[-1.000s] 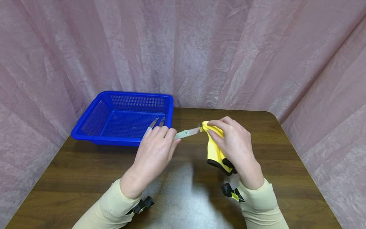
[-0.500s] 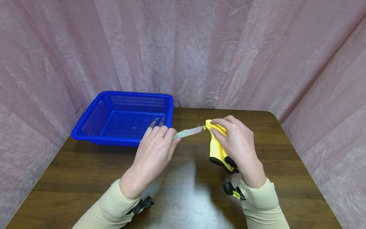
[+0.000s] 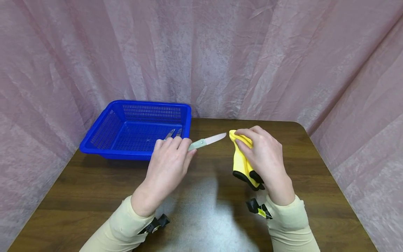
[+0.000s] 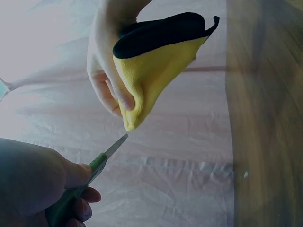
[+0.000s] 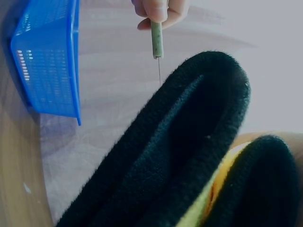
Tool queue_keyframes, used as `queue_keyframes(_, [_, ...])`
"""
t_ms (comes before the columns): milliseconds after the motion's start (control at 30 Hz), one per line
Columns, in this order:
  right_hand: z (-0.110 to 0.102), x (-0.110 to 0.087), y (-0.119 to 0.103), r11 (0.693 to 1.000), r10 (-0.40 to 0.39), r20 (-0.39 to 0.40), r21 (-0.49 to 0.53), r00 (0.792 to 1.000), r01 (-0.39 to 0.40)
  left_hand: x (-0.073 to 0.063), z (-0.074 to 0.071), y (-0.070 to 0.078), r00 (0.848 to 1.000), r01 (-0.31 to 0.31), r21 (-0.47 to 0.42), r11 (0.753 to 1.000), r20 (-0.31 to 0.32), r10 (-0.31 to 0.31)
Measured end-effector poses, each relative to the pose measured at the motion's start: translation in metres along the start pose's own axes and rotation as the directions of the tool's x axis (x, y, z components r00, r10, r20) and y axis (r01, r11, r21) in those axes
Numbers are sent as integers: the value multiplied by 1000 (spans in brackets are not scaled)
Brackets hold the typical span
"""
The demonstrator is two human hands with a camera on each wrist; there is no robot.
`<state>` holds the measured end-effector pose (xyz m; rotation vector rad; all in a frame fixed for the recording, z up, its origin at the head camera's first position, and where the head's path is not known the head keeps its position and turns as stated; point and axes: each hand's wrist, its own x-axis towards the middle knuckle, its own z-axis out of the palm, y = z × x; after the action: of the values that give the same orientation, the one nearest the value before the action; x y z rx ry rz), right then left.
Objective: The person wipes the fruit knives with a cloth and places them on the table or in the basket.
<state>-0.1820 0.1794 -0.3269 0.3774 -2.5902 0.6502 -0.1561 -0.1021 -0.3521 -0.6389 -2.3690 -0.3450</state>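
Observation:
My left hand (image 3: pixel 168 162) grips the pale green handle of a small knife (image 3: pixel 215 138), its blade pointing right and slightly up. Thumb and fingers of my right hand (image 3: pixel 262 154) pinch the top of a folded yellow cloth (image 3: pixel 240 161) with black edging, which hangs below them. A small gap separates the blade tip from the cloth in the head view. In the left wrist view the knife (image 4: pixel 116 145) points at the pinched yellow corner. The black edging (image 5: pixel 156 151) fills much of the right wrist view and overlaps the blade's end there.
A blue plastic basket (image 3: pixel 135 153) stands at the back left of the wooden table (image 3: pixel 201 210). Two more knife blades (image 3: pixel 170 134) show inside its right end, partly behind my left hand. A pink curtain (image 3: pixel 220 59) hangs along the table's back.
The blade has come out of the cloth and now shows whole. My right hand has moved right and slightly back with the cloth; my left hand has shifted slightly left.

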Motion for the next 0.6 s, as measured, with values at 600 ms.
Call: queue_keyframes(600, [4,3,-4,999,-30,9,13,1000,30,-4,-8,-26,991,133,54,990,23,-135])
